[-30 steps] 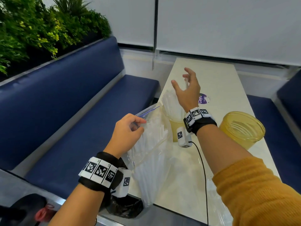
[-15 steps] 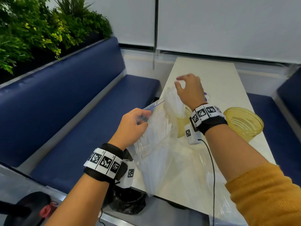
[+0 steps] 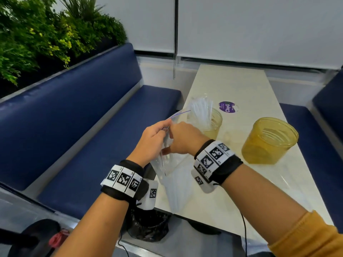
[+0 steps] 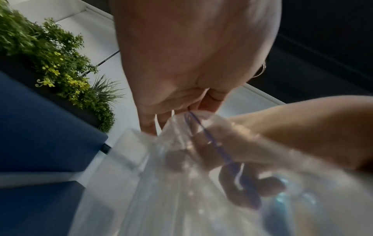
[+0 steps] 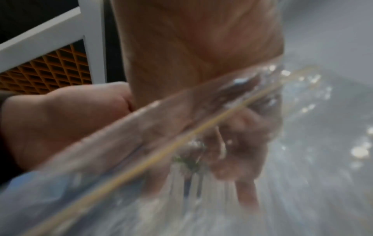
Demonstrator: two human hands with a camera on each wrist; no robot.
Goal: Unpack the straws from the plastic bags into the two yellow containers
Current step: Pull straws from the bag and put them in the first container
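Observation:
A clear zip bag (image 3: 176,186) of white straws hangs over the table's near left corner. My left hand (image 3: 166,127) pinches its upper zip edge (image 4: 189,110). Pushed into the bag's mouth, my right hand (image 3: 178,141) shows through the plastic with fingers (image 5: 232,151) curled among the straws, though that view is blurred. The left yellow container (image 3: 215,125) holds a bunch of straws (image 3: 201,110) standing upright. To its right, the second yellow container (image 3: 269,140) looks empty.
The pale table (image 3: 241,86) runs away from me between two blue benches (image 3: 92,127). A purple sticker (image 3: 227,107) lies behind the containers. Flat clear plastic (image 3: 287,182) lies on the near right of the table. A black bin bag (image 3: 148,227) sits below the table corner.
My right hand has come back from above the left container and gone into the bag's mouth. My left hand has kept its pinch on the bag edge.

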